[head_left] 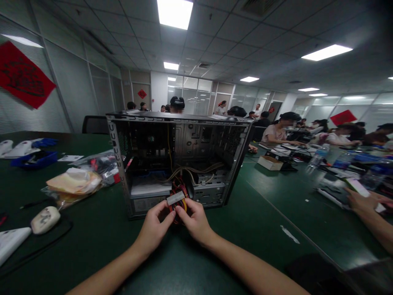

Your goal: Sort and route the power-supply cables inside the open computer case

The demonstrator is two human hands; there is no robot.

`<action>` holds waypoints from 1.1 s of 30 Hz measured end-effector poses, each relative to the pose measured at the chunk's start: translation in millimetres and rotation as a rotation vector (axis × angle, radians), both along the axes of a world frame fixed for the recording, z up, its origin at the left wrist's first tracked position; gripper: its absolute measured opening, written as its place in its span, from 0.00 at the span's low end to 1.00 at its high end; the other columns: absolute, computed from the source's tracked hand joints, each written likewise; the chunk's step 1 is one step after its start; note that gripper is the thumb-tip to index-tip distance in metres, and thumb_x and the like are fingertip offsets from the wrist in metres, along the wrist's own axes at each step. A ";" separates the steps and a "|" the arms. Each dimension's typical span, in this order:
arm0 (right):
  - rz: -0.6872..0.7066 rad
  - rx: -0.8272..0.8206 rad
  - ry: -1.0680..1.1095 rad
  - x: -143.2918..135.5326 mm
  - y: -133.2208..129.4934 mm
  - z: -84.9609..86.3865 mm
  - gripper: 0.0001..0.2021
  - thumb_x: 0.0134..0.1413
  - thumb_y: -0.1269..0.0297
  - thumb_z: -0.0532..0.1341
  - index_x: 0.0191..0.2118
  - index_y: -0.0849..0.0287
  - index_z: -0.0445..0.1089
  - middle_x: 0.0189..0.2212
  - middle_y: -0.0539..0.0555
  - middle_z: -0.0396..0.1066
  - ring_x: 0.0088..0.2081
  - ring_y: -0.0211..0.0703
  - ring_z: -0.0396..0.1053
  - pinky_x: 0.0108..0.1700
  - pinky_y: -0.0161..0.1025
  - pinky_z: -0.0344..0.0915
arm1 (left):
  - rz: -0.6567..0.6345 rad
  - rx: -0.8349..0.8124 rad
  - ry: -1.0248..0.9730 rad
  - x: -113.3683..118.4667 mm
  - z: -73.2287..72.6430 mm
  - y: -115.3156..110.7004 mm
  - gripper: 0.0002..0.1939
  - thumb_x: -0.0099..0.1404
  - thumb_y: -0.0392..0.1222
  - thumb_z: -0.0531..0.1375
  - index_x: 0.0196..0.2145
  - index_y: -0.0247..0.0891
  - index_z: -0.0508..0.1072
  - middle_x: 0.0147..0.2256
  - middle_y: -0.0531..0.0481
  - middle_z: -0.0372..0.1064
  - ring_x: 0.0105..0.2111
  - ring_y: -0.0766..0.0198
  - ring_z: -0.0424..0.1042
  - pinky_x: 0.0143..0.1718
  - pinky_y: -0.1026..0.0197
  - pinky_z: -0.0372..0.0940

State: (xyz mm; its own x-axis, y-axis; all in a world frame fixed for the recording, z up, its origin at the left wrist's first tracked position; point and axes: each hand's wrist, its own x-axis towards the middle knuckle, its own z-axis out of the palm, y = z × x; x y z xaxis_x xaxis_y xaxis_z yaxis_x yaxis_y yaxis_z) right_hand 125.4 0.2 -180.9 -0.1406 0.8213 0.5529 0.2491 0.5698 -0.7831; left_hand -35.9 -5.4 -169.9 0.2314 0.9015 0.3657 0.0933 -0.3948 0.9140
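An open computer case (184, 117) stands upright on the green table, its inside facing me. Just in front of it, my left hand (156, 223) and my right hand (196, 219) pinch a wide, pale power connector (176, 198) between them. Red, yellow and black wires (178, 186) run from this connector back into the case. Both sets of fingers are closed, the thumbs nearly meeting below the plug. Behind the hands, the power supply (150, 205) sits at the lower left of the case. Beige cables (196, 170) cross the middle of the interior.
Left on the table (92, 246) lie a plastic bag (75, 182), a white mouse (45, 220) with its cord and a blue tray (33, 159). To the right are a small box (270, 162), a water bottle (319, 156) and another person's hand (364, 200) holding a phone-like object.
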 end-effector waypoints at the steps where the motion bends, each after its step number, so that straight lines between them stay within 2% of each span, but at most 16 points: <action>1: 0.008 -0.004 0.002 -0.2 -0.5 0.1 0.13 0.60 0.59 0.58 0.27 0.60 0.64 0.23 0.47 0.60 0.26 0.36 0.57 0.30 0.33 0.54 | -0.007 -0.004 -0.015 -0.3 -1.2 0.5 0.16 0.63 0.45 0.61 0.46 0.35 0.75 0.44 0.44 0.76 0.46 0.53 0.74 0.49 0.56 0.68; 3: 0.021 -0.001 0.006 -0.5 -1.2 0.8 0.13 0.60 0.59 0.58 0.27 0.60 0.64 0.23 0.47 0.60 0.27 0.36 0.58 0.31 0.34 0.55 | -0.017 -0.005 -0.024 -0.6 -3.4 1.4 0.19 0.63 0.46 0.61 0.50 0.35 0.73 0.48 0.42 0.75 0.51 0.52 0.72 0.54 0.54 0.66; 7: 0.017 0.007 0.017 0.1 -0.7 2.0 0.13 0.60 0.59 0.58 0.28 0.60 0.65 0.23 0.48 0.61 0.27 0.36 0.59 0.32 0.33 0.56 | 0.000 0.047 0.046 -1.2 -5.3 3.3 0.19 0.65 0.46 0.60 0.51 0.36 0.73 0.50 0.42 0.75 0.50 0.52 0.73 0.55 0.53 0.66; 13: 0.004 0.043 -0.010 1.2 1.5 -1.3 0.13 0.60 0.59 0.59 0.27 0.61 0.66 0.23 0.48 0.62 0.27 0.37 0.60 0.32 0.33 0.56 | 0.100 0.212 0.224 -4.1 0.2 2.7 0.16 0.65 0.44 0.59 0.48 0.37 0.75 0.46 0.43 0.77 0.45 0.54 0.75 0.50 0.55 0.68; 18: -0.015 0.083 -0.036 -0.3 2.3 -3.6 0.11 0.59 0.60 0.60 0.28 0.60 0.67 0.24 0.49 0.64 0.27 0.37 0.62 0.32 0.33 0.57 | 0.177 0.335 0.275 -5.8 -0.4 2.8 0.11 0.64 0.41 0.59 0.43 0.38 0.78 0.40 0.46 0.78 0.42 0.56 0.77 0.45 0.58 0.70; 23: -0.010 0.081 -0.051 -1.3 1.6 -4.3 0.10 0.59 0.61 0.59 0.28 0.60 0.67 0.24 0.49 0.65 0.27 0.37 0.62 0.31 0.33 0.57 | 0.203 0.326 0.295 -5.9 -3.8 4.7 0.10 0.63 0.39 0.60 0.41 0.38 0.79 0.39 0.47 0.79 0.40 0.57 0.77 0.43 0.58 0.70; 33: 0.047 0.028 -0.028 2.2 0.6 -2.7 0.09 0.59 0.61 0.59 0.34 0.61 0.70 0.25 0.48 0.66 0.27 0.37 0.62 0.31 0.33 0.58 | 0.108 0.281 0.252 -4.5 0.5 0.9 0.12 0.65 0.40 0.60 0.44 0.37 0.78 0.39 0.46 0.79 0.41 0.57 0.77 0.45 0.58 0.71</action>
State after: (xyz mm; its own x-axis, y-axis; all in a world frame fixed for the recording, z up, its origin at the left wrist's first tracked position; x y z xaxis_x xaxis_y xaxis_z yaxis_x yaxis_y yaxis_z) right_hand 127.7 0.8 -183.6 -0.1948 0.7975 0.5711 0.2432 0.6033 -0.7595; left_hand -40.4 -4.5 -169.4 0.2549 0.7984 0.5455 0.3556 -0.6020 0.7149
